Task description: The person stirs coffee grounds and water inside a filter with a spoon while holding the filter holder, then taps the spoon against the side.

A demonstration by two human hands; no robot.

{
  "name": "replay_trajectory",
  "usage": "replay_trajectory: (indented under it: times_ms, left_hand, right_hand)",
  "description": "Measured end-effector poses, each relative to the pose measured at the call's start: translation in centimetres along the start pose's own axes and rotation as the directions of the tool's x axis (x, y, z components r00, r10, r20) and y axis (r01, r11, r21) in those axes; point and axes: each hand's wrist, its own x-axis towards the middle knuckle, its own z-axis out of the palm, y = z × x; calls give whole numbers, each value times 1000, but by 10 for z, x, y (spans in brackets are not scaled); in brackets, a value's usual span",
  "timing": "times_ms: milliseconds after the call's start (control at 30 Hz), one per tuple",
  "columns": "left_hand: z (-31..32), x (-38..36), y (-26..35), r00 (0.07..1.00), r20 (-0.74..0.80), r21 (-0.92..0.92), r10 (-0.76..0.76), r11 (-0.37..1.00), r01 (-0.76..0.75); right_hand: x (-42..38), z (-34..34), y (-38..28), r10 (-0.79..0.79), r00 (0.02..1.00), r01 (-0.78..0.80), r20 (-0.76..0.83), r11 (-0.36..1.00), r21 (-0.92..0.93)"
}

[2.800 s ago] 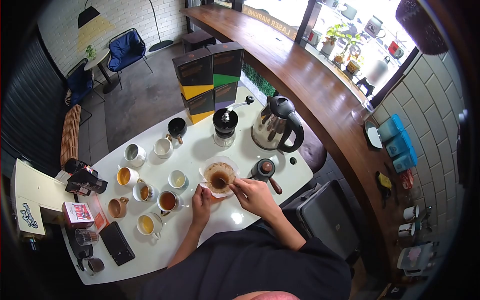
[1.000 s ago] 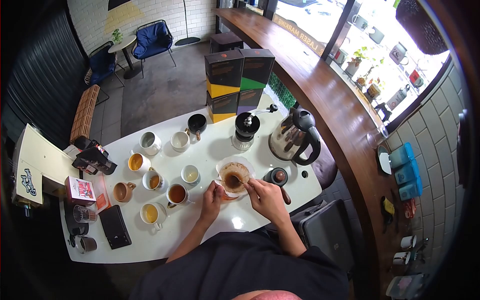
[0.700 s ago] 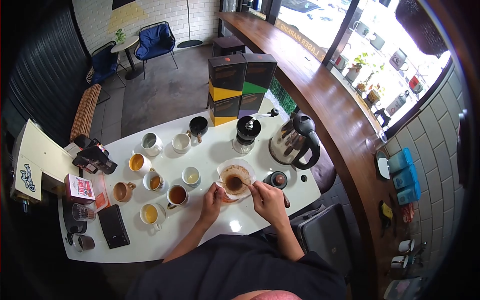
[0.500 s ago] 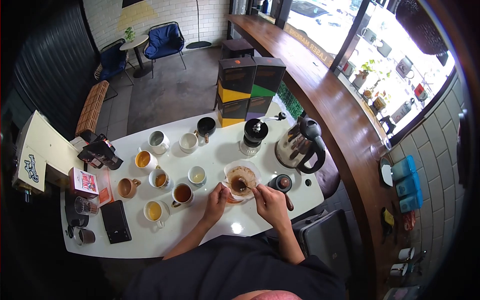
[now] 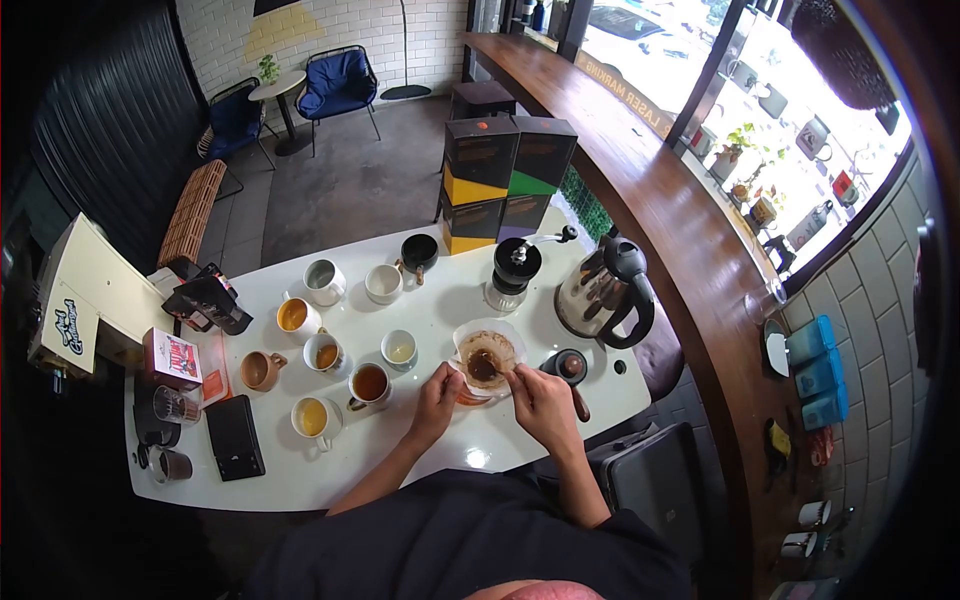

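A white paper filter (image 5: 480, 338) with wet brown coffee grounds sits in a dripper near the table's front edge. My left hand (image 5: 437, 400) is closed at the left side of the dripper, its fingertips at the rim; what it grips is hidden. On the right, my right hand (image 5: 542, 405) is pinched at the filter's edge around a thin utensil whose end reaches into the grounds; its handle is mostly hidden. Just right of it stands a dark round tool (image 5: 568, 366) with a wooden handle. A hand grinder (image 5: 516, 262) and a steel kettle (image 5: 600, 295) stand behind.
Several cups stand to the left, including one of dark tea-coloured liquid (image 5: 370, 383) and a brown cup (image 5: 262, 371). A black scale (image 5: 234, 438) lies at the table's left. Stacked black boxes (image 5: 480, 155) stand at the back. A wooden counter (image 5: 640, 170) curves along the right.
The view has shifted slightly, so the table's things appear a little to the right. Both hands stay at the dripper, and the right fingers have moved slightly at the filter's edge.
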Motion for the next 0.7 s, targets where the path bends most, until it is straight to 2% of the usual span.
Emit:
replay_trajectory:
  times_ms: [133, 200, 333, 400, 500, 700]
  left_hand:
    - [-1, 0, -6, 1000, 5, -2, -2, 1000, 2]
    - [-1, 0, -7, 1000, 2, 5, 6, 1000, -6]
    - [-2, 2, -11, 1000, -2, 30, 14, 999, -14]
    - [-1, 2, -5, 1000, -5, 10, 7, 1000, -7]
    - [-2, 2, -3, 1000, 1, -1, 3, 1000, -3]
    - [-2, 2, -5, 1000, 12, -13, -14, 1000, 14]
  right_hand:
    - [1, 2, 0, 11, 999, -10, -39, 999, 31]
    - [0, 1, 4, 17, 999, -14, 50, 997, -71]
    - [1, -1, -1, 49, 999, -48, 6, 998, -38]
    - [1, -2, 0, 54, 998, -53, 7, 993, -105]
    - [2, 0, 0, 61, 998, -61, 2, 997, -41]
    - [2, 0, 1, 68, 997, -67, 25, 997, -49]
